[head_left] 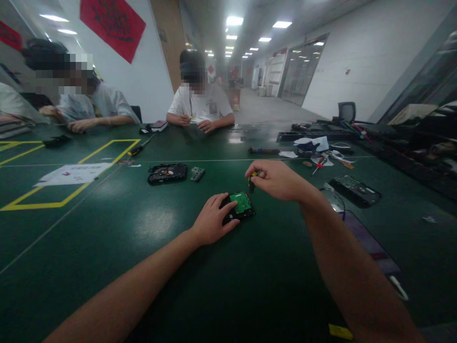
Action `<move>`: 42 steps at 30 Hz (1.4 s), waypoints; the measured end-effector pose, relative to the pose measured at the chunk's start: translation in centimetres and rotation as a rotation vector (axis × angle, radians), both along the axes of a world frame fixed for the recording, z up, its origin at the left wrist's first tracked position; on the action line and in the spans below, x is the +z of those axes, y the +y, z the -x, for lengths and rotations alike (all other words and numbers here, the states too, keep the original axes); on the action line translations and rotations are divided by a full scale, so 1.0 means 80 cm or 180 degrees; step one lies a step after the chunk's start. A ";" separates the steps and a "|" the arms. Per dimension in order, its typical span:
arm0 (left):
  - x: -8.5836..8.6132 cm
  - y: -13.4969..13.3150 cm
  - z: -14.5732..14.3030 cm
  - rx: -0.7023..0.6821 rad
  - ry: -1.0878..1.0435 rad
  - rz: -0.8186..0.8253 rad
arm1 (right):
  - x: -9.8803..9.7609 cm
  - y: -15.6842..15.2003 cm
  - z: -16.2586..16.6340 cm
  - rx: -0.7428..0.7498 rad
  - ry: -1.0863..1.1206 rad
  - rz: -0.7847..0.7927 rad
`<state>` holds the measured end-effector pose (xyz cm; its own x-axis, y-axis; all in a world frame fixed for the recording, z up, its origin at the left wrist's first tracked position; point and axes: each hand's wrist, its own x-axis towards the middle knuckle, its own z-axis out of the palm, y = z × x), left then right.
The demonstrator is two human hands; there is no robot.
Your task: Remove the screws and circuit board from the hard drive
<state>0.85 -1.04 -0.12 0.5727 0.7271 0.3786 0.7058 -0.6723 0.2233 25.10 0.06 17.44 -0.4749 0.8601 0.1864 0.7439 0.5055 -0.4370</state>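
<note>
A hard drive [243, 205] with a green circuit board on its upper face lies on the green table in front of me. My left hand [216, 216] rests over its left side, fingers spread across the top and thumb along the near edge, steadying it. Pinched in the fingers of my right hand [274, 180] is a small yellow-and-black screwdriver [252, 183], pointing down. Its tip is near the board's right edge; whether it touches a screw is too small to tell.
Beyond the drive sit a black open casing [167, 174] and a small circuit board [197, 174]. Another screwdriver [141, 146] lies farther left. At right are a dark board unit [355, 190], a tablet-like device [367, 243] and cluttered tools. Several people sit across the table.
</note>
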 end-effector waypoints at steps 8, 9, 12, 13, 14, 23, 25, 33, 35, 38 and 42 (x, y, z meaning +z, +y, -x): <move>0.001 0.000 0.000 0.0001 -0.0029 0.0001 | -0.001 0.008 0.006 -0.0018 -0.0086 -0.0121; 0.002 0.000 0.000 0.0014 -0.0041 0.0007 | -0.002 0.008 0.007 -0.0050 -0.0083 -0.0114; 0.001 0.000 0.000 0.0070 -0.0116 0.0027 | -0.005 0.008 0.009 -0.0118 -0.0043 -0.0145; 0.000 0.000 -0.001 0.0087 -0.0141 0.0031 | -0.007 0.009 0.009 -0.0145 -0.0020 -0.0185; 0.000 0.000 -0.001 0.0101 -0.0161 0.0034 | -0.009 0.009 0.009 -0.0169 0.0005 -0.0243; 0.018 0.001 0.005 0.0171 -0.0042 0.0268 | -0.026 0.011 0.006 -0.0130 0.0103 -0.0633; 0.029 0.004 0.014 0.0079 0.0035 0.0461 | -0.027 0.010 0.006 -0.0228 0.0099 -0.0656; 0.039 -0.010 0.015 0.0536 0.0232 0.0630 | -0.032 0.010 0.010 -0.0392 0.0082 -0.0736; 0.039 -0.023 0.008 0.0730 0.0310 0.0627 | -0.032 0.011 0.015 -0.0332 0.0048 -0.0809; 0.043 -0.048 0.000 0.0889 0.0420 0.0684 | -0.031 0.010 0.025 -0.0274 0.0088 -0.0824; 0.050 -0.083 -0.002 0.0879 0.0482 0.0748 | -0.032 0.008 0.033 -0.0158 0.0128 -0.0825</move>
